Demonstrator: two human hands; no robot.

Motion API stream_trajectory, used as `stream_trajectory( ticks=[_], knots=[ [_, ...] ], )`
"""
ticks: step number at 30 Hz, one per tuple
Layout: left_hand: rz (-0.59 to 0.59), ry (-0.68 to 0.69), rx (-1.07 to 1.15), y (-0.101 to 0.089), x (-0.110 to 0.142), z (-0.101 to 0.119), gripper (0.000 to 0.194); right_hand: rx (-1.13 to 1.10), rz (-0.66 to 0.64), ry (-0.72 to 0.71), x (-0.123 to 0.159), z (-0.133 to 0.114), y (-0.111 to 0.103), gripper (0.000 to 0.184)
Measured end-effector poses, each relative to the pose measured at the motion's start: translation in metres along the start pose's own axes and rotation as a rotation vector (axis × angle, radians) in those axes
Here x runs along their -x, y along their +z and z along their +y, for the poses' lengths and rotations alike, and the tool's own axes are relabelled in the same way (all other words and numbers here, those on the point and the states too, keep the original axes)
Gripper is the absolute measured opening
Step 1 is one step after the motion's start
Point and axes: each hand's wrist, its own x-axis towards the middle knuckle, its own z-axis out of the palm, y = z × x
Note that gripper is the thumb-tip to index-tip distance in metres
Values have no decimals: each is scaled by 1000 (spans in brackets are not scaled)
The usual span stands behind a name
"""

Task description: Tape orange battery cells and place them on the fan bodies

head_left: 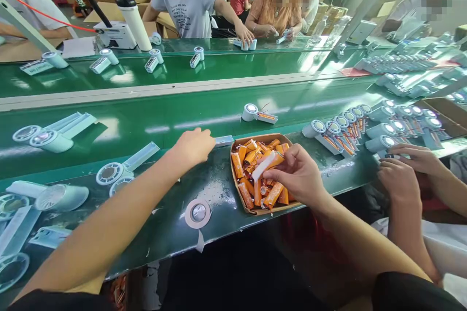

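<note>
My left hand (195, 148) reaches out over the bench edge, fingers curled. The handle of a pale blue handheld fan housing (224, 141) sticks out past its fingers, and the rest of that housing is hidden. In my right hand (301, 175), thumb and fingers pinch an orange battery (277, 159) with a white strip (263, 165) on it. This battery is just above a cardboard box (233, 175) full of orange wrapped batteries (257, 192), some with white patches and thin wires. A roll of white tape (197, 214) lies flat left of the box, its loose end over the bench edge.
Several fan housings (109, 173) lie at the left. A fan with an orange battery (250, 112) rests on the green belt (175, 112). Rows of fans (341, 124) stand at the right, near a co-worker's hands (401, 170). Other people work across the belt.
</note>
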Motion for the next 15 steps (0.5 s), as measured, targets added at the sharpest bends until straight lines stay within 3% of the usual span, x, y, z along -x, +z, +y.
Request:
stream_trajectory(
  ticks=[3,8,11,15],
  knots=[
    [114,38,75,6,-36,-28,27,64,-131,1,-32,-7,0,55],
    [89,80,230,17,-90,-62,22,280,-275,-10,-111,3,3,46],
    [103,113,337,22,-100,-72,19,485,-260,-45,-151,24,12,34],
    [153,122,465,29,-100,-74,21,900,-316,-104,-183,48,25,22]
  ],
)
